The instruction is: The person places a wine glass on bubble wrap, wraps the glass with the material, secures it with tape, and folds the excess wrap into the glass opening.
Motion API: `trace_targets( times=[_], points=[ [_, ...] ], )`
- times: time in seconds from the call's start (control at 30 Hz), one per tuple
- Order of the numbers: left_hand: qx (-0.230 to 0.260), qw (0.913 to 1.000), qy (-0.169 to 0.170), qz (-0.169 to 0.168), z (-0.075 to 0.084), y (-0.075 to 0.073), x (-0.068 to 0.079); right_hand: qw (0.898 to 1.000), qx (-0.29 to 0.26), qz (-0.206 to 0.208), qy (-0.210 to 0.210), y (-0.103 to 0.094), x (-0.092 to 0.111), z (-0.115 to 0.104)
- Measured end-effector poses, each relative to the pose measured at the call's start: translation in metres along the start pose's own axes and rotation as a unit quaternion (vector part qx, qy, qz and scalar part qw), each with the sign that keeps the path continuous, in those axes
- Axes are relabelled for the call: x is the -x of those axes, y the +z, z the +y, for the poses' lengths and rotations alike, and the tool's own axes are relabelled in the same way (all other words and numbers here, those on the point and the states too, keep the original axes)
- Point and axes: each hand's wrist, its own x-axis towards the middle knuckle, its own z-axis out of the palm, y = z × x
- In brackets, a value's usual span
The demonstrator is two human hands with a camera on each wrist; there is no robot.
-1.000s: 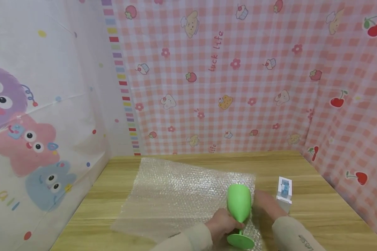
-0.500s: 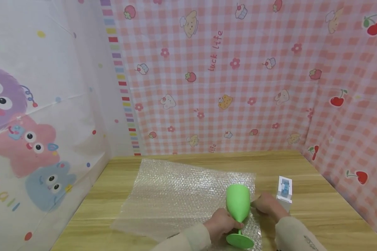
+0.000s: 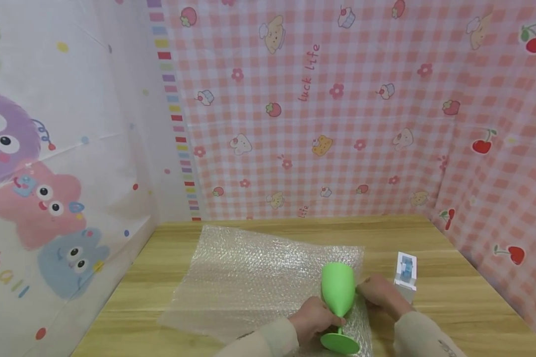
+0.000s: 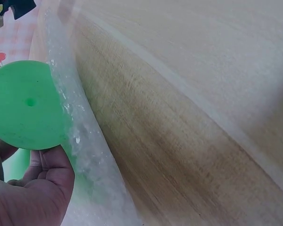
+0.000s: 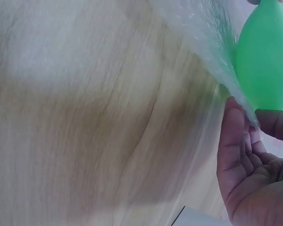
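Observation:
A green plastic goblet [image 3: 338, 287] lies on its side on a sheet of bubble wrap [image 3: 250, 277], its round foot toward the near edge and its bowl pointing away. My left hand [image 3: 313, 317] grips the goblet's stem; in the left wrist view the foot [image 4: 26, 106] stands just past the curled fingers. Beside the bowl, my right hand [image 3: 378, 291] pinches the right edge of the bubble wrap between thumb and fingers, as the right wrist view shows. That edge [image 5: 243, 101] is lifted a little off the table, close against the bowl.
A small white tape dispenser [image 3: 405, 277] with a blue part on top stands on the wooden table [image 3: 446, 297], right of my right hand. Patterned cloths [image 3: 312, 119] hang behind the table and at both sides.
My right hand has drawn back slightly toward me along the wrap's right edge. The left hand keeps its grip on the stem, and the goblet has barely shifted.

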Motion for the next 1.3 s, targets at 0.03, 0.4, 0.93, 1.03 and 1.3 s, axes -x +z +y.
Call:
trace_targets(
  times=[0.03, 0.4, 0.93, 1.03, 1.3],
  points=[
    [-0.003, 1.0, -0.001, 0.002, 0.0, 0.0, 0.0, 1.0, -0.006, 0.001, 0.004, 0.001, 0.0, -0.001],
    [0.005, 0.9998, -0.011, -0.017, 0.002, -0.007, 0.002, 0.998, -0.047, 0.028, 0.007, 0.01, 0.003, -0.007],
    [0.026, 0.9987, -0.021, -0.038, 0.0, -0.02, 0.003, 0.983, -0.181, 0.023, -0.022, 0.024, 0.004, -0.014],
    [0.014, 0.9989, -0.01, -0.044, -0.002, -0.024, 0.003, 0.982, -0.187, 0.022, -0.032, 0.027, 0.003, -0.012],
    [-0.082, 0.9884, 0.122, 0.04, -0.012, -0.037, 0.004, 0.981, -0.186, 0.033, -0.035, 0.033, 0.005, -0.016]
  ],
)
